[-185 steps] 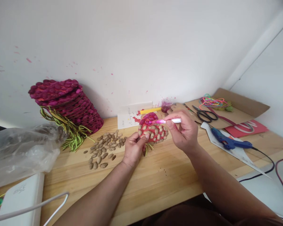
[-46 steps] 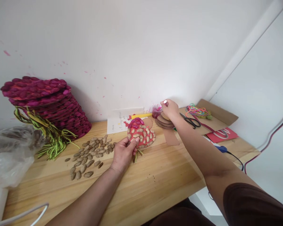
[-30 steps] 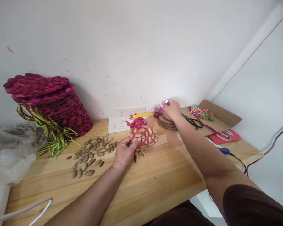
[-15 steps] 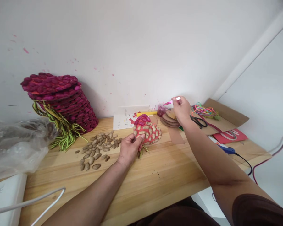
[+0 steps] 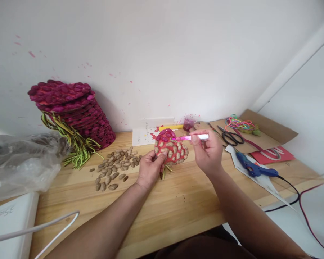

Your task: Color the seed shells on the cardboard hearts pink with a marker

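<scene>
My left hand (image 5: 150, 167) grips the lower left edge of a round red disc (image 5: 173, 148) covered with peanuts, thumb on top. Peanuts at its upper left are magenta; the others keep their tan colour. Yellow-green strings (image 5: 165, 171) hang from its lower edge. Between the fingers of my right hand (image 5: 210, 153) is a white-handled paintbrush (image 5: 198, 137), its pink tip at the painted peanuts. A small cup of magenta paint (image 5: 189, 124) stands behind, near the wall. Loose peanuts (image 5: 116, 163) lie left of the disc.
At the left leans a tall stack of magenta peanut discs (image 5: 78, 111) with green tassels, beside a clear plastic bag (image 5: 21, 165). To the right are black scissors (image 5: 232, 137), a blue glue gun (image 5: 255, 168) with its cord, and a cardboard box (image 5: 275, 133) with coloured strings.
My right hand has come down and toward me from beside the paint cup, bringing the brush to the disc. My left hand keeps its hold; the view has shifted slightly.
</scene>
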`<state>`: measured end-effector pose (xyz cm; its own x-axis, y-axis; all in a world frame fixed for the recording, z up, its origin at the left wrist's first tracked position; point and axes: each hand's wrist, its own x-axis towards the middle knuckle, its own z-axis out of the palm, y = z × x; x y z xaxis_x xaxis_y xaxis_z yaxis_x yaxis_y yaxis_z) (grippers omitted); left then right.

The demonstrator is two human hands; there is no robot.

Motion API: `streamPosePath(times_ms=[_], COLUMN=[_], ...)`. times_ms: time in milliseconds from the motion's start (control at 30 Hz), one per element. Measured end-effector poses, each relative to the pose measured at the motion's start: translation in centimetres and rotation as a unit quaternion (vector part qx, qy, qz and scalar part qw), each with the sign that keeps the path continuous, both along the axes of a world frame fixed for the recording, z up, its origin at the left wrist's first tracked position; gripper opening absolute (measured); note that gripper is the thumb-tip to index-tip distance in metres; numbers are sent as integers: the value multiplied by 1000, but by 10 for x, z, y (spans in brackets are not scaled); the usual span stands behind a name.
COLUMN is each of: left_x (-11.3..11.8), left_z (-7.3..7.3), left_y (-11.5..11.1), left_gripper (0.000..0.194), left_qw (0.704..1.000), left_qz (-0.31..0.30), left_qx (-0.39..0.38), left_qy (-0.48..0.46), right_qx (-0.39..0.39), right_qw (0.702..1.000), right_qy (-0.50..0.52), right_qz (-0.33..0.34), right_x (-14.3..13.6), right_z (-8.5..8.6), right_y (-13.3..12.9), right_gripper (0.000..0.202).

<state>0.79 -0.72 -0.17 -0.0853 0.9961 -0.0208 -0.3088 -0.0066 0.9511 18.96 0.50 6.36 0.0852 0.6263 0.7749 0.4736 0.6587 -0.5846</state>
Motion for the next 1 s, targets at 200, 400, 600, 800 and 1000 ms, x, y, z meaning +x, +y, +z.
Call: streamPosePath(times_ms=[200, 400, 600, 800, 1000], left_x=[0, 0, -1, 0, 0], left_z=[8, 10, 8, 10, 7], left_y=[-4, -6, -6, -7, -5], left_gripper=[42, 39, 36, 35, 34], left_qw=[999, 998, 996, 995, 994], left_qz=[19, 32, 28, 33, 35], left_qx=[12, 9, 29, 36, 43], left_qy=[41, 61, 80, 90, 91], right_qx=[73, 55, 65, 68, 70], right_qw=[993, 993, 991, 988, 988], right_qy=[-94, -100, -120, -138, -140], right_qz=[-21, -35, -17, -15, -16], right_x=[1, 1, -1, -1, -1], right_z=[-5, -4, -4, -4, -4], right_y=[-6, -6, -5, -5, -5], right_gripper=[6, 8, 5, 5, 6])
